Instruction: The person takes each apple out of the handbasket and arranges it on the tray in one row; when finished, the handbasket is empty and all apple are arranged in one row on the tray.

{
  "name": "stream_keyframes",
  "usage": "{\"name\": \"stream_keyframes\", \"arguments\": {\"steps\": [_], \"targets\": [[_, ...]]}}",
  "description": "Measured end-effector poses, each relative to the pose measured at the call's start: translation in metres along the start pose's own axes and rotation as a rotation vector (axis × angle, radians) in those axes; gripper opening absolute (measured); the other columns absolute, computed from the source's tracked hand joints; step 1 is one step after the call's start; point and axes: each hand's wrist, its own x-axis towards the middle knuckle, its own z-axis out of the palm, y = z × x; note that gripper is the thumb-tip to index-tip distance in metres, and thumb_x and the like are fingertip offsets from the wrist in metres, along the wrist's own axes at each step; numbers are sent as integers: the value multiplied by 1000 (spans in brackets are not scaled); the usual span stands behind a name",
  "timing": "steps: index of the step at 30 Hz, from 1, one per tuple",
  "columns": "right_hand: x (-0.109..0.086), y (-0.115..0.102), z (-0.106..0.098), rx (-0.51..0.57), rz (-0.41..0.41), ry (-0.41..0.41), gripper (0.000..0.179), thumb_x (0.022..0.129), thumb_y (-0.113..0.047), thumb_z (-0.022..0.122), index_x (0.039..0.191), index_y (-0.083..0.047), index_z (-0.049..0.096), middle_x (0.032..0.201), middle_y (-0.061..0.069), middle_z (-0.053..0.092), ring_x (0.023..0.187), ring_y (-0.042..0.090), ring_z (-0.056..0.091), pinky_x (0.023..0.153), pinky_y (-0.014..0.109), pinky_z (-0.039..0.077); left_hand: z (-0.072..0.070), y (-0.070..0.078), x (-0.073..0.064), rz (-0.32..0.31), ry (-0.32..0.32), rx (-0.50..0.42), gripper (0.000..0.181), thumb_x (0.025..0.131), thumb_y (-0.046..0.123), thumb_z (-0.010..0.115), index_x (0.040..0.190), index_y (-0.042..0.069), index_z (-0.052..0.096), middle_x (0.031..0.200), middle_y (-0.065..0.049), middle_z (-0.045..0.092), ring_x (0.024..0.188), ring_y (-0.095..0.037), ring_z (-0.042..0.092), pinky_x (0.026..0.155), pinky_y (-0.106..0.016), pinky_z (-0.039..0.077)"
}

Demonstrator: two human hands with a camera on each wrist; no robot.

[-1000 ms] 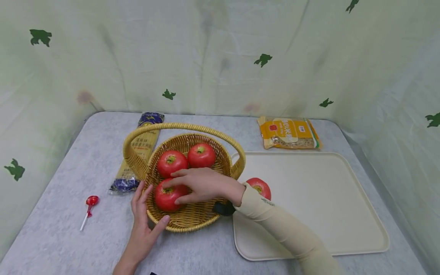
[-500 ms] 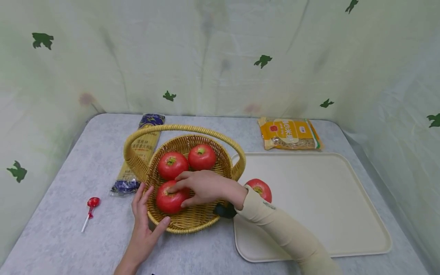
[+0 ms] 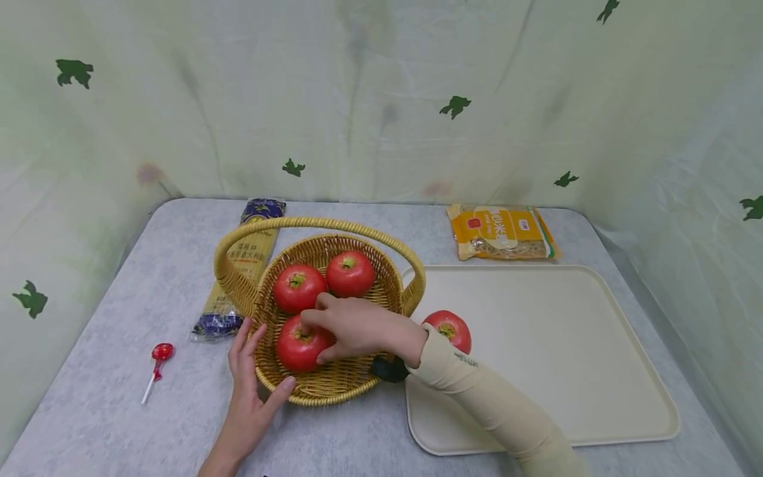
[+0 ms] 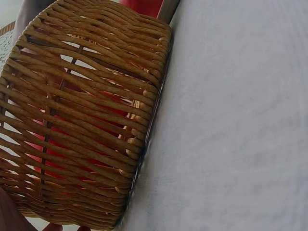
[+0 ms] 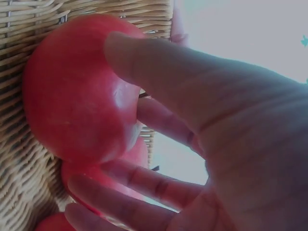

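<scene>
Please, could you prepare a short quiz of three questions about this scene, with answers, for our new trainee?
1. In the head view, how many red fruits show inside the basket?

2. True or false: the lollipop lies inside the basket.

3. Which hand touches a red fruit?
A) the left only
B) the right only
C) both

Key
1. Three.
2. False; the lollipop lies on the table, left of the basket in the head view.
3. B: the right hand.
</scene>
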Motion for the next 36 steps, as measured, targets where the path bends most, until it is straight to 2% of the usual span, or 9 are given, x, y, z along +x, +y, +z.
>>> {"name": "stream_keyframes", "arguments": {"steps": [11, 18, 22, 31, 36], "targets": [[12, 4, 1, 30, -37, -30, 61, 75, -43, 78, 125, -18, 54, 114, -4, 51, 97, 7, 51, 86, 20, 40, 0, 2, 0, 10, -4, -8, 86, 80, -3, 66, 150, 14, 20, 155, 2, -4, 139, -19, -6, 100, -67, 3], [16, 5, 3, -7, -59, -15, 57, 73, -45, 79, 116, -18, 55, 105, -5, 50, 88, 6, 51, 81, 18, 41, 0, 2, -1, 8, -5, -8, 86, 80, -3, 66, 150, 13, 20, 155, 2, -4, 139, -20, -6, 100, -65, 3], [16, 5, 3, 12, -59, -15, 55, 73, -45, 79, 114, -19, 53, 104, -5, 49, 88, 6, 51, 80, 19, 41, 0, 2, -1, 9, -6, -5, 86, 80, -3, 66, 150, 14, 20, 155, 2, -4, 140, -20, -6, 100, -67, 3], [16, 7, 3, 113, -37, -49, 64, 74, -40, 80, 126, -23, 46, 116, -5, 48, 92, 6, 53, 85, 22, 43, 0, 2, -1, 8, -10, -16, 88, 78, -4, 67, 150, 13, 19, 155, 2, -4, 139, -20, -6, 100, -67, 2], [16, 7, 2, 90, -61, -59, 66, 75, -42, 79, 131, -25, 47, 117, -4, 46, 91, 8, 52, 85, 24, 43, -1, 2, 0, 8, -8, -14, 87, 79, -4, 67, 150, 13, 20, 155, 2, -4, 139, -20, -6, 100, -67, 3]]}}
